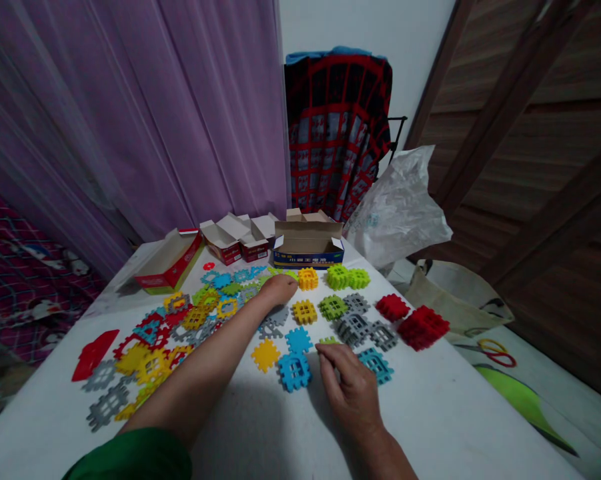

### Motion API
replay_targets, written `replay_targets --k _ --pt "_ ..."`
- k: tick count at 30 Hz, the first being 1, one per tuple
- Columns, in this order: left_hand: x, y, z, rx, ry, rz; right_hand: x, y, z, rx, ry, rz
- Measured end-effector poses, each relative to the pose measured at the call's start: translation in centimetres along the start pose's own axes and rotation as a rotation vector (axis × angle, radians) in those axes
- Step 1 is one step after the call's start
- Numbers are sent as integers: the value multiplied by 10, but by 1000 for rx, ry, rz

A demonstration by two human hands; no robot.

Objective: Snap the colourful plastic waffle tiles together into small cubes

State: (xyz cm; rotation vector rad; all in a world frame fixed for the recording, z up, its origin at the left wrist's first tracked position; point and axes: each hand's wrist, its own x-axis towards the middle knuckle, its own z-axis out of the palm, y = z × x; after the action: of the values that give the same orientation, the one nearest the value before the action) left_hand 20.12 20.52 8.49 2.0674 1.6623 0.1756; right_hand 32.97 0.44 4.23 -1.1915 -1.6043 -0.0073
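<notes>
My left hand point(279, 291) reaches far over the table, fingers curled and mostly hidden, beside a stack of yellow interlocking plastic tiles point(308, 279). What it grips, if anything, does not show. My right hand point(351, 385) is nearer, its fingers bent together; a green tile point(329, 341) peeks out behind them, and I cannot tell whether they touch it. Left of the right hand lie blue tiles point(294, 372) and a yellow tile point(265, 355). Grey tiles point(353, 329) and a teal window tile point(375, 366) lie beyond and right of it.
A mixed heap of tiles point(195, 317) spreads to the left. Red stacks point(423, 327) and green stacks point(337, 277) stand right and behind. Open cardboard boxes point(307, 257) line the back edge. A plastic bag point(400, 207) and scissors point(497, 352) are off to the right.
</notes>
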Motion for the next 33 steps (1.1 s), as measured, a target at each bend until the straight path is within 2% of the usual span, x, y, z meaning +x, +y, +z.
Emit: replay_targets --k 5,10,25,30,33 --pt "9 4 15 -145 -171 -107 2 0 -1 10 -6 25" --pt "14 5 23 -239 -239 -192 4 -2 -2 26 8 26" --pt "20 14 28 -343 -264 -191 4 -4 -1 30 1 47" --pt "21 20 32 -330 -247 -158 4 -3 -1 36 13 44" --pt "19 18 27 -297 -215 -135 4 -3 -1 35 9 47"
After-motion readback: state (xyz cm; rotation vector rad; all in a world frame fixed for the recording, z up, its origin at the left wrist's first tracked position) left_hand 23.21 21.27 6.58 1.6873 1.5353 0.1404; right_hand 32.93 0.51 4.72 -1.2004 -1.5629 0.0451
